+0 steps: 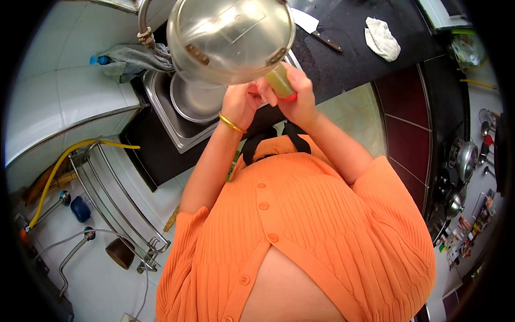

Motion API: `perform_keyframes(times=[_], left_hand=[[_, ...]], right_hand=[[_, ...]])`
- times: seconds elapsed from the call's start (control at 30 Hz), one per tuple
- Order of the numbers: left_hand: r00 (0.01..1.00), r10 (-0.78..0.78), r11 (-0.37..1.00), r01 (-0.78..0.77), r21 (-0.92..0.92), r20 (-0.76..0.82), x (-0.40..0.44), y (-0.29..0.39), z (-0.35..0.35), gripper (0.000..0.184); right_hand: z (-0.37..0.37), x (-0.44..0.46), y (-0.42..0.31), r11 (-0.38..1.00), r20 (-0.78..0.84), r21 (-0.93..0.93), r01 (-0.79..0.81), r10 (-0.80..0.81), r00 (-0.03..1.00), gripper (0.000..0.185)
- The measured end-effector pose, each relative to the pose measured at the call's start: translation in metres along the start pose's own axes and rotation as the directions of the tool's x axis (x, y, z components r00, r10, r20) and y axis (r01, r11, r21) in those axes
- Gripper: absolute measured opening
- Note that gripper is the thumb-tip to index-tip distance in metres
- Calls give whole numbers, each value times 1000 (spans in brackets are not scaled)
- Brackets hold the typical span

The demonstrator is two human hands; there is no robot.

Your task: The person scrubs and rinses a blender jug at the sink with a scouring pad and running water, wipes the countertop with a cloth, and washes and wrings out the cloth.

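If the right hand (301,99) loosens around the greenish piece (279,81), the piece could slip out, since its sides look smooth; a drop from here could end in the sink (185,145) or off the tabletop (351,75). The big round metal vessel (228,35) looms over the fingers and hides part of them, so a small upward move might knock it; what bears its weight cannot be told. The knife (307,21) lies uncovered at the top of the frame, and a reach that way without looking could meet its blade. The cloth (382,39) is well apart, upper right.

Both forearms angle up and inward from the orange sleeves, elbows bent, and the hands come close together at upper centre, just below the vessel. The left hand (238,104), with a gold bangle (232,123) at its wrist, is near the metal basin (196,99) in the sink. Its fingers are curled by something red, but whether they grip it is unclear. The right hand is closed around the greenish piece.
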State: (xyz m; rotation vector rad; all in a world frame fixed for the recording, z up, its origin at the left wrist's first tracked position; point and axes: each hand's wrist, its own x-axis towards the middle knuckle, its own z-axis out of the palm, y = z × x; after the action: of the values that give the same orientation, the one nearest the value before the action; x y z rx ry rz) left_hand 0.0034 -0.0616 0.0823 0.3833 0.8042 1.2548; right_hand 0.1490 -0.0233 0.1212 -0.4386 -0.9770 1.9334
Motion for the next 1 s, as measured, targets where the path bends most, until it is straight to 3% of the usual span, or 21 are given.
perform_keyframes(times=[0.07,0.1,0.17,0.23,0.27,0.37,0.43,0.47,0.57,0.77,1.0], left_hand=[[986,-71,996,77,-35,150,4,-5,-21,17],[986,-72,996,78,-34,149,7,-17,-31,17],[998,-42,945,23,-325,-52,12,-40,-49,23],[971,61,871,62,-487,232,8,-34,-52,24],[967,140,919,-207,337,214,-1,-27,-56,27],[995,-45,994,54,-94,89,-10,-5,-32,34],[931,-160,984,124,128,328,-17,15,-34,35],[982,-161,977,144,156,103,-22,19,-24,27],[978,-206,949,191,251,31,-23,31,-17,32],[993,-66,958,89,273,-94,-16,21,0,35],[981,8,944,57,324,-195,-10,6,0,33]], right_hand=[[8,-3,-3,999,38,-49,-21,23,999,37],[10,-6,3,999,37,-48,-22,23,999,37],[15,-13,17,935,22,-353,23,-17,1000,31],[23,-15,11,886,23,-461,50,-44,999,26],[22,-16,12,882,76,-464,83,-54,996,27],[20,-16,5,889,129,-452,73,-16,991,33],[21,-8,-8,989,63,-141,-46,56,996,39],[21,-3,-9,997,30,-64,-51,53,998,42],[14,10,-10,989,-34,134,-56,61,998,49],[32,9,-10,997,-155,54,-62,69,986,51],[23,9,-6,989,-120,109,-96,109,987,51]])
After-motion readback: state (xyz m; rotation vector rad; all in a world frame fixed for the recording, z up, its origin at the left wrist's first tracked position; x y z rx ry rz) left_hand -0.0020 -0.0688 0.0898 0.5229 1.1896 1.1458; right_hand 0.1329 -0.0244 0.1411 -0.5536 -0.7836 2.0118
